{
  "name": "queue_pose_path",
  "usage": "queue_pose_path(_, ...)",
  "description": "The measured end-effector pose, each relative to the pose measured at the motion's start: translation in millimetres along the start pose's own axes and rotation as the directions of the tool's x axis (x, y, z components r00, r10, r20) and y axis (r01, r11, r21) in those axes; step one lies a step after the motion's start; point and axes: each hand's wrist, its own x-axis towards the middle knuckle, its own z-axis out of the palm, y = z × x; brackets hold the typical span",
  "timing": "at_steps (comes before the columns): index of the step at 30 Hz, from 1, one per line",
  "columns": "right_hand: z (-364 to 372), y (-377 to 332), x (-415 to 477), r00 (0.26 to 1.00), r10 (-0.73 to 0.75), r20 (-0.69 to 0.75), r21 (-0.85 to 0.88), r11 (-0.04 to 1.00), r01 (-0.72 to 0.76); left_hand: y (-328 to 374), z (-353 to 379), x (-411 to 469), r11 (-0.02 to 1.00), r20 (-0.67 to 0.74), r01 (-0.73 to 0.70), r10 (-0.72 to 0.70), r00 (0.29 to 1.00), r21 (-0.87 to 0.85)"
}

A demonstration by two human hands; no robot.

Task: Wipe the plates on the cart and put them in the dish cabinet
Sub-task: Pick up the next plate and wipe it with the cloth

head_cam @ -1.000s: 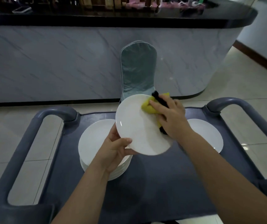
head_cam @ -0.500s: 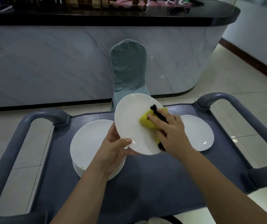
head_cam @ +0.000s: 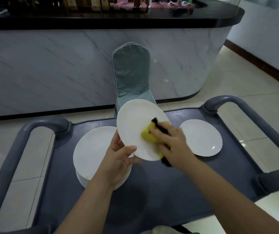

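Plate (head_cam: 135, 125) gripped by left hand (head_cam: 120, 159), wiped with sponge (head_cam: 148, 134) held in right hand (head_cam: 174, 144); stack (head_cam: 91, 152) judged outstanding, none seen stored.

My arms are uncovered. The left forearm (head_cam: 88, 205) comes into view at about seven o'clock and the right forearm (head_cam: 228, 191) at about five o'clock, and each is bare from the frame's edge to the wrist. My left hand (head_cam: 118, 159) is bare too, and its thumb (head_cam: 128, 149) ends in a short nail trimmed close. My right hand (head_cam: 172, 142) is likewise bare, though blur smears it and its fingertips do not show sharply. At six o'clock, on the bottom edge, sits a small fold of dull grey-green cloth (head_cam: 160, 229) with a darker patch at its three o'clock. I cannot tell which garment of mine it is.
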Motion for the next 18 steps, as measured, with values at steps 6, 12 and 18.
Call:
queue_pose_path(6,-4.5,-14.0,49.0,0.999,-0.046,-0.026,0.047,0.998,0.048,-12.7,12.3,-8.3,0.984,0.14,0.086,-0.108,0.984,0.153)
queue_pose_path(12,-4.1,17.1,17.7,0.986,0.071,-0.153,-0.118,0.989,-0.09,15.5,0.5,-4.2,0.996,-0.015,-0.012,0.013,1.0,0.091)
queue_pose_path(18,8.2,-33.4,12.8,0.987,-0.149,-0.06,0.08,0.985,0.153,2.6,4.3,-1.0,0.964,0.076,0.084,-0.106,0.991,0.251)
